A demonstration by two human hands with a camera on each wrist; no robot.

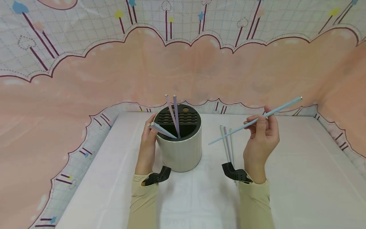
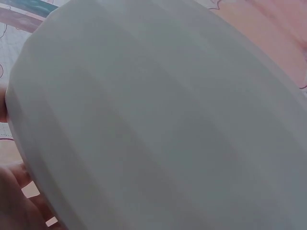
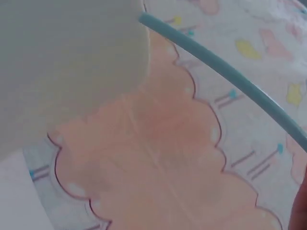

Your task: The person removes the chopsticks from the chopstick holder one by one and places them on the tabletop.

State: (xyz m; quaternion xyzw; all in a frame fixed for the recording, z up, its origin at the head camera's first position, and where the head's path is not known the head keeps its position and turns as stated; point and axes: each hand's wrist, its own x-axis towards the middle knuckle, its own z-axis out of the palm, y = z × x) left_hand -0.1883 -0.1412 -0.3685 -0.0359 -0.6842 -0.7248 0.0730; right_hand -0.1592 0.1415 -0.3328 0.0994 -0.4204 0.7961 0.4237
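Note:
A pale grey round utensil holder with a black slotted top stands on the table. My left hand holds its left side; part of the fingers is hidden behind it. In its opening lean a pink chopstick, a purple chopstick and light blue chopsticks, which tilt left over the rim. My right hand pinches a light blue chopstick in the air, right of the holder. Its thin end points down left towards the holder; in the right wrist view the chopstick overlaps the holder's edge.
Several thin green and purple chopsticks lie on the white tabletop between the holder and my right wrist, partly hidden by the black wrist mount. A patterned peach cloth hangs behind the table.

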